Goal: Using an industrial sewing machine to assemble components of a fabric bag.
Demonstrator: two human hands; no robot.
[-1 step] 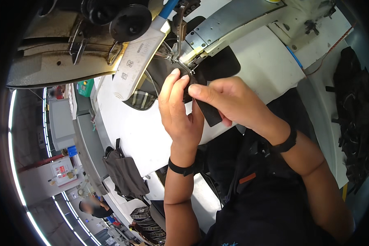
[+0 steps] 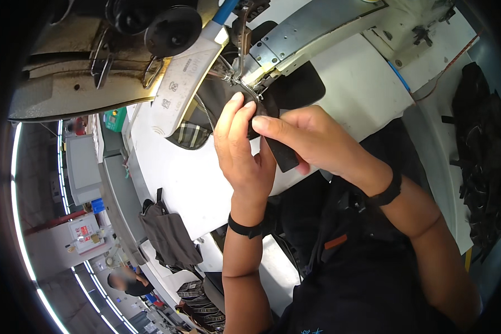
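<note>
My left hand (image 2: 240, 147) and my right hand (image 2: 312, 139) meet in front of the sewing machine (image 2: 312, 28) and pinch a black fabric piece (image 2: 283, 156) with a zipper edge. The piece's far end lies at the machine's needle foot (image 2: 244, 78). My left fingers point up along the zipper teeth, and my right thumb presses on the fabric from the right. More black fabric (image 2: 298, 86) spreads under the machine arm. Both wrists wear black bands.
The white work table (image 2: 178, 178) carries a plaid fabric piece (image 2: 192, 135) left of my hands. A dark bag (image 2: 170, 236) hangs off the table's near edge. A heap of black pieces (image 2: 481, 167) lies at the right. Another person (image 2: 129, 281) stands far off, lower left.
</note>
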